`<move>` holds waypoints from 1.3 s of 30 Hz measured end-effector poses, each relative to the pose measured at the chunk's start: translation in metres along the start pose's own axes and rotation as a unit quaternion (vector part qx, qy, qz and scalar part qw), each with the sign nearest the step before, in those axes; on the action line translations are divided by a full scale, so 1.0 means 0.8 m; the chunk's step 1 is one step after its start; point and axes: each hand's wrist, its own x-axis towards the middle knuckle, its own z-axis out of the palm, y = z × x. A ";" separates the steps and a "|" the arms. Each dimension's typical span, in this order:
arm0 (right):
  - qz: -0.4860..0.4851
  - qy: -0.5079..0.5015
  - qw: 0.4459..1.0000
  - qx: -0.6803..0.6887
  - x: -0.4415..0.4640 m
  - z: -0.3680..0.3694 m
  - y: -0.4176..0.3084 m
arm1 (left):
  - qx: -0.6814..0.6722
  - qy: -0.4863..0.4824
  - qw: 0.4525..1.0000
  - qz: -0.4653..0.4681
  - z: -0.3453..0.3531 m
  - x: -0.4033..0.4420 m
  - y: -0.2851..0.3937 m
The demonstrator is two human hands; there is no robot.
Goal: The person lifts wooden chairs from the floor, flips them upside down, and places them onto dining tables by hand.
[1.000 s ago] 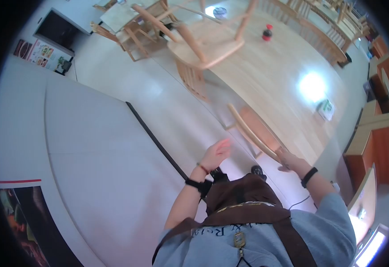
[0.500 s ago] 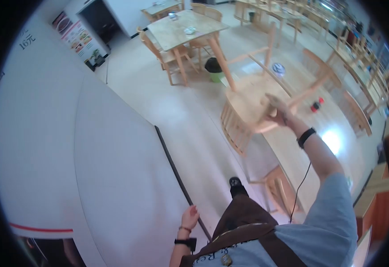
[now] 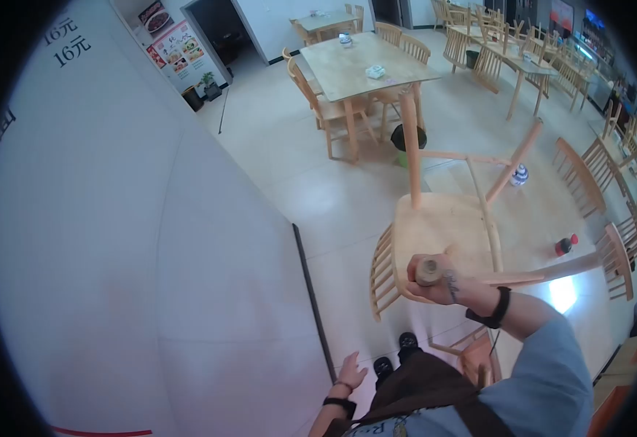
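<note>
An upside-down wooden chair has its seat over the near table, legs pointing up and slatted back hanging past the table edge. My right hand is closed around one of its legs, with the leg's end showing above my fist. Down by my side, near the white wall, my left hand has its fingers apart and holds nothing. On the same table stand a blue-and-white jar and a small dark bottle with a red cap.
A white wall runs along my left. Ahead is another table with chairs around it. A bin sits on the floor behind the upturned chair. A chair stands beside my feet. More tables with upturned chairs fill the back right.
My right hand has shifted nearer and lower in view, still on the chair leg. The upturned chair has turned slightly. My left hand's fingers have spread, and the head view has swung.
</note>
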 end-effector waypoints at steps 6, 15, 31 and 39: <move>-0.049 -0.086 0.992 0.078 -0.030 -0.004 -0.118 | 0.226 0.135 0.963 0.061 -0.026 -0.030 0.050; 0.053 -0.183 0.956 0.221 0.005 0.063 -0.127 | 0.106 0.032 0.992 -0.052 0.011 -0.181 -0.034; 0.202 -0.066 0.970 0.120 0.197 0.230 0.103 | -0.159 -0.021 0.959 -0.235 0.070 -0.187 -0.121; 0.195 -0.010 0.953 0.231 0.257 0.280 0.220 | -0.232 0.016 0.945 -0.232 0.015 -0.155 -0.092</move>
